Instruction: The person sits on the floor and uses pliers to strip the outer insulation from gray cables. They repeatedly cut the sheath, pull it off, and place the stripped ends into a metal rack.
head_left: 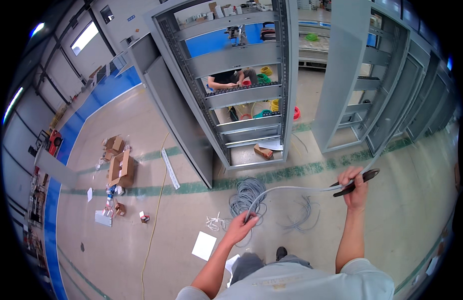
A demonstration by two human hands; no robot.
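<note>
My left hand [241, 227] is closed around a grey cable [301, 188], which arcs up and to the right across to my other hand. My right hand [355, 186] is closed on the same cable and on a dark hand tool [371, 175] that looks like pliers; fingers hide part of it. Beyond this hand the cable runs on, up and to the right. Below and between my hands, a coil of grey cable [247, 195] lies on the floor. Several loose grey lengths [302, 215] are spread to its right.
A tall grey cabinet frame [235, 51] stands ahead, its door [179, 117] swung left. More cabinets [341, 75] line the right. Behind the frame sits another person [226, 78] among coloured wire coils. Cardboard boxes [121, 170], a white sheet [204, 245] and a yellow cord [154, 222] lie left.
</note>
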